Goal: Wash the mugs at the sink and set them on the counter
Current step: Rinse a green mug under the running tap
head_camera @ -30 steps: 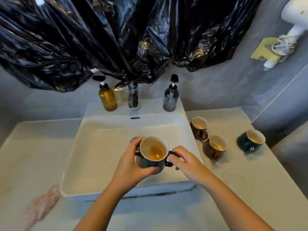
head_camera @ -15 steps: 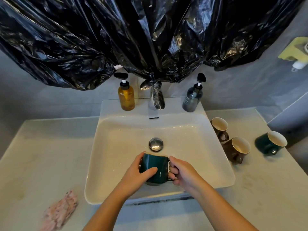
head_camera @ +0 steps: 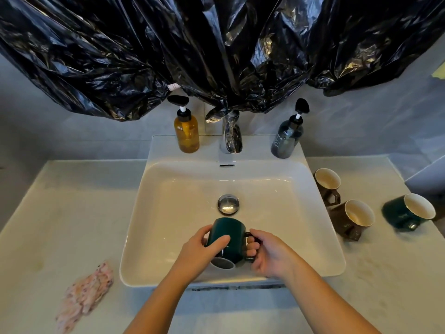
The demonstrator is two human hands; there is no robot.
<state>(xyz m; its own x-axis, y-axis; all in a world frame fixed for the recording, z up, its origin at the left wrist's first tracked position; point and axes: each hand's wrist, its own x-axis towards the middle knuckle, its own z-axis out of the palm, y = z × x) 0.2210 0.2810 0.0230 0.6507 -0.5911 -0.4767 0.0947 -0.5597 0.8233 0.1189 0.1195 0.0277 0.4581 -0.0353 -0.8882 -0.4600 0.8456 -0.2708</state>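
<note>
A black plastic sheet (head_camera: 216, 44) hides from us whatever lies behind it and swallows the top of the faucet (head_camera: 231, 138). We cannot read the small label on the grey bottle (head_camera: 285, 141). The right edge cuts a yellow object (head_camera: 439, 73); the left hand (head_camera: 199, 251) covers part of the green mug (head_camera: 232, 233).

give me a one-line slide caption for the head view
Left hand and right hand hold a dark green mug tipped over the sink; three more mugs sit on the counter.
</note>
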